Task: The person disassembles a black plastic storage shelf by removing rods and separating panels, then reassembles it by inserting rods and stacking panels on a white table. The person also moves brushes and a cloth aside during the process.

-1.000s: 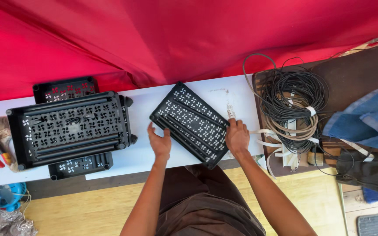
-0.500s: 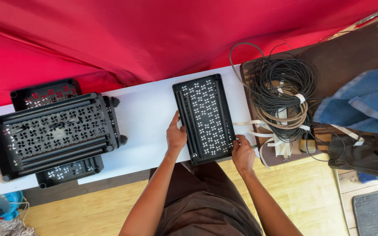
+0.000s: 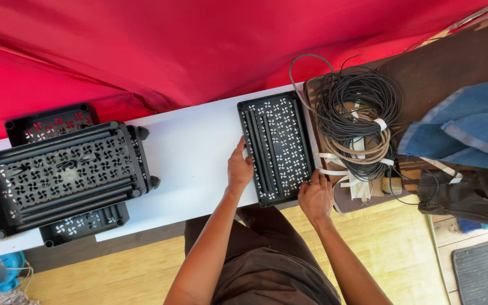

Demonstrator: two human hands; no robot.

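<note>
1. Perforated panel (image 3: 278,148) lies flat on the table (image 3: 193,147), near its right end, long axis running front to back.
2. Left hand (image 3: 239,169) touches the panel's left edge; right hand (image 3: 314,196) at its front right corner.
3. Cable coil (image 3: 362,113) just right of the panel, on a board (image 3: 453,68).
4. Stacked trays (image 3: 66,172) well apart, at the table's left end.
5. Cloth (image 3: 464,130) right of the coil.

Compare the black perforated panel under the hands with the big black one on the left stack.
The panel between the hands lies alone on the white tabletop, its long side running away from the person; the stacked panel lies crosswise on top of other panels. The left hand and right hand touch the first; nothing touches the second, which looks larger. Both are black with pinwheel cut-outs.
</note>
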